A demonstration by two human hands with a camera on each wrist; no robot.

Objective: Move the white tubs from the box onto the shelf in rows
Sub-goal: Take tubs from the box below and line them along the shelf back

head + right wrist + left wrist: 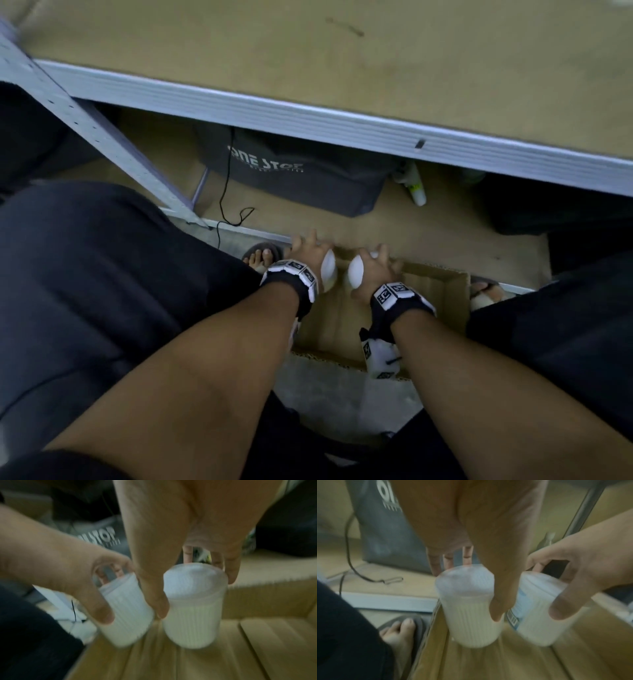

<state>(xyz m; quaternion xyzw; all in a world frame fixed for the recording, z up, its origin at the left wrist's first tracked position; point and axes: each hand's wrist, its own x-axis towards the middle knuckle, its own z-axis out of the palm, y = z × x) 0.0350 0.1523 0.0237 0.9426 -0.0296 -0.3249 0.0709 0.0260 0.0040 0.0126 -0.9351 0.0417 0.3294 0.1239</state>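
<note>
Down at floor level: a cardboard box (435, 294) was seen between the person's feet, below the shelf (308, 68) edge.
Left hand: the left hand (306, 251) was wrapped from above round a white ribbed tub (471, 615), thumb down one side and fingers down the far side, so that it could be carried upright.
Right hand: the right hand (376, 270) was likewise curled round a second tub (193, 609) near its lid.
Tubs: both were held side by side, close together, over the box's open floor; no other tubs could be made out inside.
Shelf board: its brown surface was seen bare in the part in view, so the rows were judged still to be filled there.
Why paired: one tub per hand was judged to halve the trips.
Lower shelf: a dark bag (298, 171) and a cord (226, 192) were kept there, apart from the work.
</note>
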